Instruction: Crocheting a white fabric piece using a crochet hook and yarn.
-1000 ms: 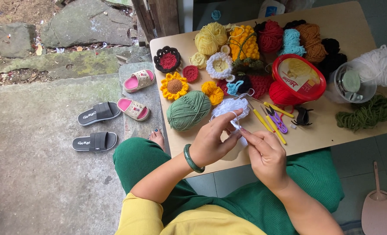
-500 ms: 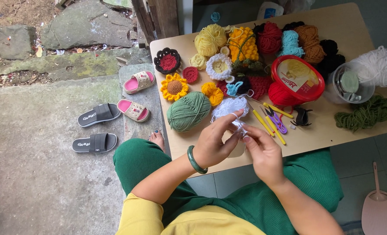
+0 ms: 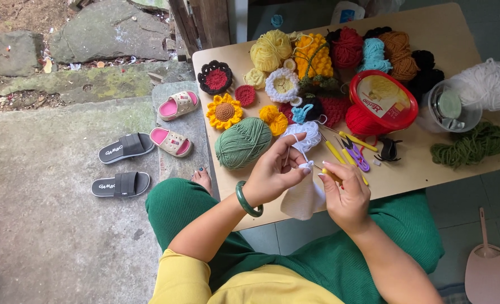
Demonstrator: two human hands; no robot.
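- Left hand (image 3: pixel 272 171) is closed in a pinch on the top edge of a white crochet piece (image 3: pixel 303 198), with white yarn (image 3: pixel 305 135) drawn up over its raised fingers
- Right hand (image 3: pixel 344 194) is curled shut around a yellow crochet hook (image 3: pixel 328 173), whose tip is held at the edge of the piece
- Compared with a second ago, both hands are seen a little closer together and the hook tip has been brought in against the fabric, which suggests a stitch is being worked
- The white piece is held hanging just off the near edge of the bench (image 3: pixel 430 163), above the green-clad lap
- A green yarn ball (image 3: pixel 242 143) lies on the bench just beside the left hand; a red tub (image 3: pixel 382 104) and spare hooks (image 3: pixel 348 149) are near the right
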